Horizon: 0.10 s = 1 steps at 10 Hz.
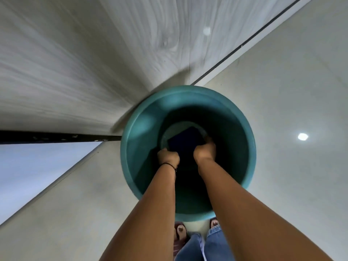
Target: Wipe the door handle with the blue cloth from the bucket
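Head view looks straight down into the bucket [131, 147], where both sets of fingers are curled under and mostly hidden behind the knuckles. The left hand [168, 156] and the right hand [204, 150] each appear closed on the near edge of the blue cloth [185, 141], one at each near corner, though the fingertips themselves cannot be seen. The cloth lies dark and flat at the bottom of the bucket, apparently in shallow water; how wet it is I cannot tell.

To do this well, I would judge she should gather the cloth up with a firm grip, lift it clear of the rim and wring it over the bucket, so it does not drip across the floor [282, 91] on the way to the door.

Both wrists bend downward, backs of the hands facing up. A thin dark band [169, 164] circles the left wrist. The forearms run nearly parallel, reaching deep past the near rim, arms close to straight. The person stands just behind the bucket, toes near its base. The door handle is not in sight.
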{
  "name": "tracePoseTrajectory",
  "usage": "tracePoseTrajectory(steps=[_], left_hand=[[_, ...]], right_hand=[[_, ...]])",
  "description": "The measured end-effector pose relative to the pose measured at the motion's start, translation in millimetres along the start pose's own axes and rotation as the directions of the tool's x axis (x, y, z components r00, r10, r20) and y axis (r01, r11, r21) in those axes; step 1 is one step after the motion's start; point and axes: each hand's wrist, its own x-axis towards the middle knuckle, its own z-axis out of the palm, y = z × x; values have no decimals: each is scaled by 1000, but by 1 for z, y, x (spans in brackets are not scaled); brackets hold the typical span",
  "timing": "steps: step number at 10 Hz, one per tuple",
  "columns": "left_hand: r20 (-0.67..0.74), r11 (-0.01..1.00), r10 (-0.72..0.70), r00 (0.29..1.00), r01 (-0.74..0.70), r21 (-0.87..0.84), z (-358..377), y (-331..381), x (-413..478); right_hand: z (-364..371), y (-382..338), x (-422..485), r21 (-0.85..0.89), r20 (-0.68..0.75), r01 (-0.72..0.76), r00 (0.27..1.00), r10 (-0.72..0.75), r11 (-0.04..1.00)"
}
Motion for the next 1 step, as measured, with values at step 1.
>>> tracePoseTrajectory(steps=[1], left_hand=[[105, 991, 136, 985, -136, -7, -28, 1, -48]], right_hand=[[-16, -9, -48, -56, -11, 59, 998, -60, 997]])
